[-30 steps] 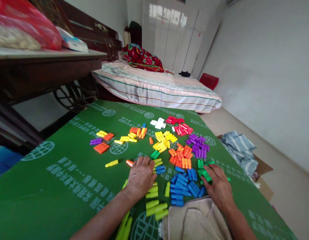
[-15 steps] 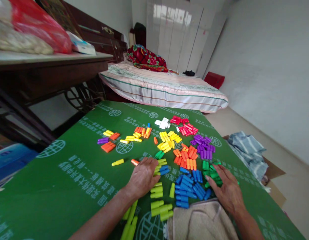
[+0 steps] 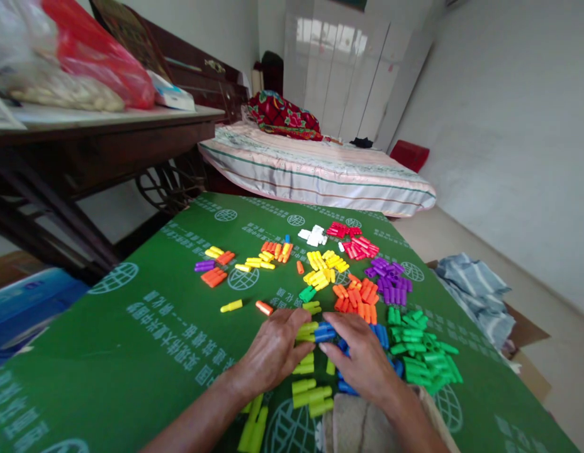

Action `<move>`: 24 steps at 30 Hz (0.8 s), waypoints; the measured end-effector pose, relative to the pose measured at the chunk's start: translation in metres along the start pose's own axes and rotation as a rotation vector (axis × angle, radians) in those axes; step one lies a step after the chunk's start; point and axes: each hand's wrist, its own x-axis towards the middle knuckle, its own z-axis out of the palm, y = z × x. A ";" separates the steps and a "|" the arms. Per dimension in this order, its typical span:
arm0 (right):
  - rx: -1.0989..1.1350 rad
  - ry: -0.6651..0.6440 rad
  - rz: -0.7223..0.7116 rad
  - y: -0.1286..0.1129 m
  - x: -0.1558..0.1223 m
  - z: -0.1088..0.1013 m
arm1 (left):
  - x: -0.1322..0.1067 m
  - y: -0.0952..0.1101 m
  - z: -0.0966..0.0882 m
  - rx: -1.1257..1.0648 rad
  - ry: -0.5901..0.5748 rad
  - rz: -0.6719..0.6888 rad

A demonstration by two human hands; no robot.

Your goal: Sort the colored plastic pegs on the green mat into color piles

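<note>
My left hand is closed round a small cluster of lime-green plastic pegs, thumb below and fingers above. Directly against their right ends lie blue plastic pegs, pinched between the thumb and fingers of my right hand. Whether the two colours are joined there cannot be made out. More lime-green pegs lie below my left hand. Other blue pegs are partly hidden under my right hand. A heap of green pegs sits just right of it.
Orange, yellow, purple, red and white pegs lie in groups on the green board. A beige cloth is at the near edge. Beyond stand a bed and a side table.
My right hand has moved left from the green heap to the blue pegs beside my left hand. The view has shifted slightly, and the green heap is uncovered.
</note>
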 end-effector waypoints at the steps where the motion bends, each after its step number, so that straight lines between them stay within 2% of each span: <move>1: 0.086 -0.045 0.044 -0.003 0.004 0.002 | -0.002 0.000 -0.002 -0.027 -0.006 -0.005; 3: 0.251 -0.099 0.149 -0.006 0.009 0.003 | -0.007 -0.001 -0.007 -0.071 -0.037 -0.021; 6: 0.429 -0.106 0.302 -0.001 0.007 -0.002 | -0.015 -0.008 -0.018 -0.109 -0.051 -0.088; 9: 0.531 -0.038 0.419 0.008 -0.003 -0.012 | -0.020 -0.019 -0.027 -0.132 0.012 -0.186; 11: 0.539 0.054 0.475 0.017 -0.010 -0.018 | -0.022 -0.027 -0.029 -0.124 0.050 -0.212; 14: 0.413 0.217 0.541 0.037 -0.019 -0.031 | -0.023 -0.036 -0.024 -0.064 0.090 -0.178; 18: 0.139 0.373 0.620 0.070 -0.030 -0.056 | -0.020 -0.045 -0.011 0.053 0.172 -0.053; 21: -0.048 0.373 0.634 0.095 -0.039 -0.072 | -0.013 -0.047 -0.006 0.155 0.227 0.052; 24: -0.218 0.314 0.600 0.114 -0.047 -0.077 | -0.004 -0.045 -0.005 0.256 0.229 0.086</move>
